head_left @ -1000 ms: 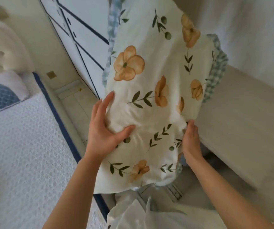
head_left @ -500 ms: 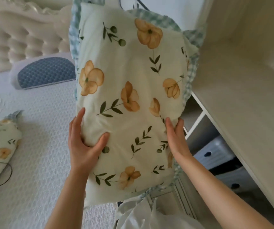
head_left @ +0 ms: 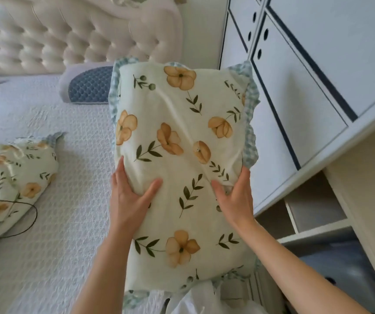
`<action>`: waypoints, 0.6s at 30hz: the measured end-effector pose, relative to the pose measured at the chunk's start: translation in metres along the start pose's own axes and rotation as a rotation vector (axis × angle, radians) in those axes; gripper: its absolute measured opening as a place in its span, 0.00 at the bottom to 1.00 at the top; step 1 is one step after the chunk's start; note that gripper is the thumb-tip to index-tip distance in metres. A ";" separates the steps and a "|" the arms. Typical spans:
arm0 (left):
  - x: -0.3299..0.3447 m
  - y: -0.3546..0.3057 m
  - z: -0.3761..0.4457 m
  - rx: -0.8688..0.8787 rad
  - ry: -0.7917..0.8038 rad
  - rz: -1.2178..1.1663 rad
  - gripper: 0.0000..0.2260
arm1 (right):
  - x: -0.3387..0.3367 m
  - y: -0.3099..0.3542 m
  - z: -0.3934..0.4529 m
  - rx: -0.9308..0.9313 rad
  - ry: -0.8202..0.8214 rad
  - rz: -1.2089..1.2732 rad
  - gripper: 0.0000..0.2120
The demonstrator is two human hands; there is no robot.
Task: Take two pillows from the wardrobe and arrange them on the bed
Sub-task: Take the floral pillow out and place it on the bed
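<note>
Room: bedroom; I read a white textured bed (head_left: pixel 53 223) on the left, a tufted headboard (head_left: pixel 57 35) at the top, and a white wardrobe (head_left: pixel 306 91) with dark trim on the right, its lower shelves exposed.
Pillow one: a floral pillow on the bed (head_left: pixel 16 175) lies flat near the left edge, a thin dark cable (head_left: pixel 31 219) looping over its near corner. I judge this half of the task placed, though perhaps not finally arranged.
Pillow two: the held floral pillow (head_left: pixel 182 168) is out of the wardrobe and up in the air, long axis pointing away from me, between the bed and the wardrobe front. Its far end overlaps a grey-and-blue cushion (head_left: pixel 86 86) at the headboard; I cannot tell whether they touch.
Left hand (head_left: pixel 127 200): fingers together along the pillow's left side, thumb spread wide across the front, pinching the fabric.
Right hand (head_left: pixel 236 198): mirrored grip on the right side, thumb across the front face, fingers wrapped behind the gingham frill.
Remaining, as I judge: carry pillow two over the bed, set it down, then square both pillows near the headboard.
</note>
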State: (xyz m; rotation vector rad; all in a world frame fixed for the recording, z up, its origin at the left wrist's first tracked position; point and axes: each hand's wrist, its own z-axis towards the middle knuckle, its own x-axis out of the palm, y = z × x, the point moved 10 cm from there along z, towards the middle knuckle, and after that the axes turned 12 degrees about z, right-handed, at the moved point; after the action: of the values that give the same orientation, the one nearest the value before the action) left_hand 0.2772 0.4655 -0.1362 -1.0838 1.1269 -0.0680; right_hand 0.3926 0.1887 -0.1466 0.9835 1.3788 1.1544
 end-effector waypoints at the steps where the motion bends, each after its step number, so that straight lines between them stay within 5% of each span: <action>1: 0.004 0.001 0.013 -0.009 0.008 0.006 0.52 | 0.007 0.000 0.013 -0.009 0.003 -0.024 0.39; 18: 0.064 0.011 0.217 -0.201 0.018 -0.011 0.47 | 0.101 -0.029 0.239 0.094 0.027 -0.100 0.28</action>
State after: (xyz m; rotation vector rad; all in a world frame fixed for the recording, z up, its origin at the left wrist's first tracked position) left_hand 0.4657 0.5803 -0.1863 -1.2699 1.1626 0.0279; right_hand 0.6177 0.3119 -0.1948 0.9570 1.4978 1.0402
